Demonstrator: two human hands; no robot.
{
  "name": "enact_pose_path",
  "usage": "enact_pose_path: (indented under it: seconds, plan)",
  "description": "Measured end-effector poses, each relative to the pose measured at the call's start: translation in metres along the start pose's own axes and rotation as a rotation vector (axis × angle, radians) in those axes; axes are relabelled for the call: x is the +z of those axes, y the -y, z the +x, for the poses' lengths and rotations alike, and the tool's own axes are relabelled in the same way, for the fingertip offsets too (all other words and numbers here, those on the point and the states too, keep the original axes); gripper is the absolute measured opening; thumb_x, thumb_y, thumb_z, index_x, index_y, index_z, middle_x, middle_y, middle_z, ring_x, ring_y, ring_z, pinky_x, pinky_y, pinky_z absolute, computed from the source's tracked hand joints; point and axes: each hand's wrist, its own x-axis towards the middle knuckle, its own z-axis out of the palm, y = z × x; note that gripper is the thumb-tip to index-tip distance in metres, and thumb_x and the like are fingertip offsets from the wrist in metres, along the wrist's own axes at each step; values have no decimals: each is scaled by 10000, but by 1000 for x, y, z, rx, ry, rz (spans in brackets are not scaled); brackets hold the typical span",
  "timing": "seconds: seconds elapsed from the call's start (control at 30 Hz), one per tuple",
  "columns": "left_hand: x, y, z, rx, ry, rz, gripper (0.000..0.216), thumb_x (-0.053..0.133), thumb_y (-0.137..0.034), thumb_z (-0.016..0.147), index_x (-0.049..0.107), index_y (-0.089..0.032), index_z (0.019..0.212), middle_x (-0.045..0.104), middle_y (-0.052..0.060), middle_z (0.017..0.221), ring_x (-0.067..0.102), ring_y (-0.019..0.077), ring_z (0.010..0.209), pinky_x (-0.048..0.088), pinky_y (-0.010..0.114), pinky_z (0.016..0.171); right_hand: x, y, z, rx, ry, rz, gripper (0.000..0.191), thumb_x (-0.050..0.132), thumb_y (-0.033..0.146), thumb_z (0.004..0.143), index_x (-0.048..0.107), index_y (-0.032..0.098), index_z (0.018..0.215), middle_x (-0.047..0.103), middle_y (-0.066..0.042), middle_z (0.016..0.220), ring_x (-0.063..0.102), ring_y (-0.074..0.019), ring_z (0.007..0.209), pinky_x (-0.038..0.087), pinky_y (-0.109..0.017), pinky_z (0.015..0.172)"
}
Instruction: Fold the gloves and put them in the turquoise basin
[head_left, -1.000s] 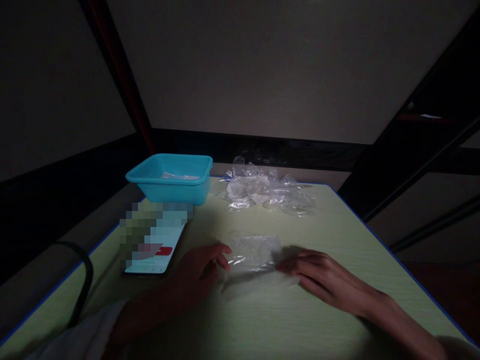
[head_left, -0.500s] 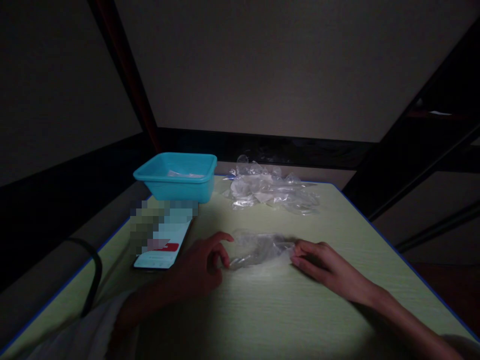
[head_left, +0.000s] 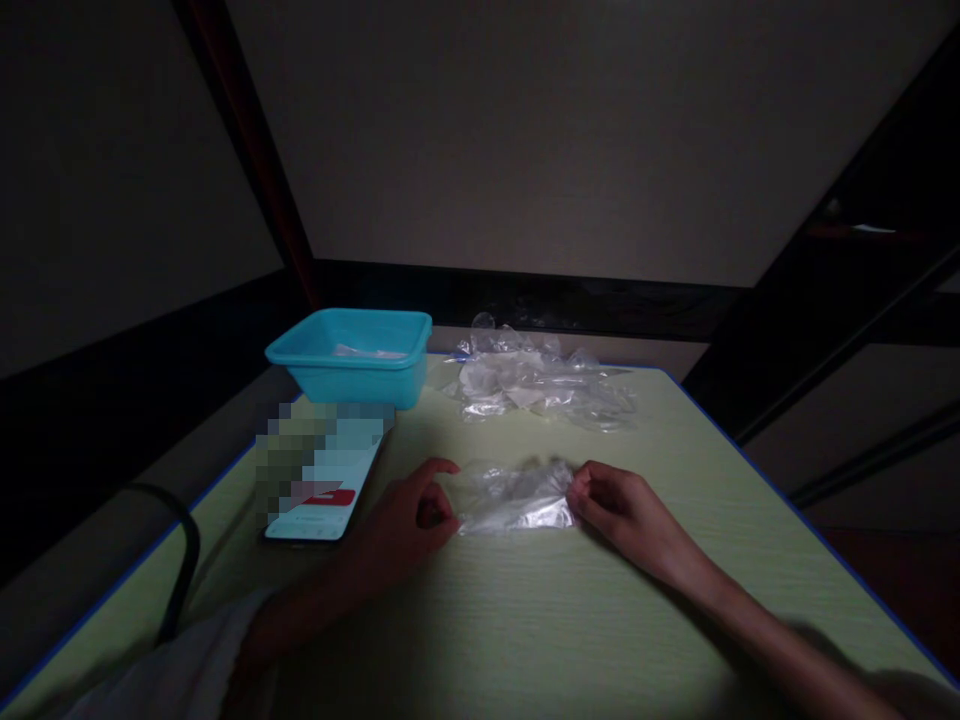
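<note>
A clear, crinkled plastic bag lies on the pale green table between my hands. My left hand pinches its left end, fingers curled, thumb and forefinger closed on the film. At the bag's right end, my right hand grips with bent fingers. The bag is bunched narrow and slightly raised off the table.
A heap of clear plastic bags lies at the table's far side. A turquoise plastic tub stands at the far left, something pale inside. A lit phone lies left of my left hand. A dark cable curves at the left edge.
The bag was spread flat under my fingertips; both hands have since drawn its ends together and closed on them, bunching it. My right hand moved left, toward the bag.
</note>
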Motion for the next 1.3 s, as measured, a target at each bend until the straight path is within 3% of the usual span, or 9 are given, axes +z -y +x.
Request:
enact_pose_path:
  seconds: [0.27, 0.47, 0.63, 0.77, 0.9, 1.1, 1.3]
  plan:
    - [1, -4, -1, -50, 2, 58, 479, 521, -132, 664, 439, -145, 1136, 519, -76, 591, 518, 137, 558, 374, 232, 522, 0, -1, 0, -24, -27, -29, 123, 524, 264, 747, 485, 189, 658, 527, 3, 582, 494, -122, 525, 383, -235, 478]
    - [-12, 1, 0, -41, 75, 135, 567, 507, -135, 650, 423, -128, 1210, 535, -59, 625, 532, 149, 571, 385, 240, 522, -1, 2, -4, -34, -14, -59, 110, 509, 253, 756, 489, 189, 669, 529, 4, 589, 491, -119, 525, 375, -228, 469]
    - [-16, -8, 3, 39, 28, 49, 408, 501, -144, 668, 502, -144, 1076, 554, -38, 685, 523, 123, 578, 397, 220, 517, -3, 3, -9, -57, 18, -64, 124, 508, 250, 767, 483, 192, 661, 538, 8, 576, 496, -118, 517, 385, -229, 466]
    - [-8, -16, 8, 129, -75, -9, 250, 471, -124, 710, 520, -156, 953, 592, -2, 756, 556, 127, 659, 429, 227, 578, -4, 4, -14, -62, 83, -60, 117, 492, 236, 793, 483, 195, 684, 555, 7, 568, 496, -115, 511, 389, -230, 459]
    - [6, -17, 21, 147, -70, -4, 229, 459, -69, 707, 513, -157, 911, 611, 17, 822, 579, 142, 759, 442, 239, 648, -4, 2, -17, -59, 99, -74, 115, 480, 245, 791, 479, 195, 687, 559, -1, 581, 495, -115, 511, 392, -239, 466]
    - [31, -17, 50, 146, -47, 43, 344, 562, -42, 661, 487, -164, 974, 551, -51, 679, 527, 136, 633, 409, 252, 622, -3, 1, -18, -62, 91, -49, 113, 491, 235, 789, 471, 196, 685, 545, 5, 586, 489, -113, 524, 380, -234, 469]
    - [39, -12, 58, 160, -72, 58, 439, 510, 29, 653, 450, -165, 1042, 479, -87, 595, 477, 126, 582, 373, 237, 594, 0, 5, -19, -12, 33, -45, 81, 519, 259, 768, 472, 196, 749, 551, 15, 591, 520, -119, 515, 395, -230, 469]
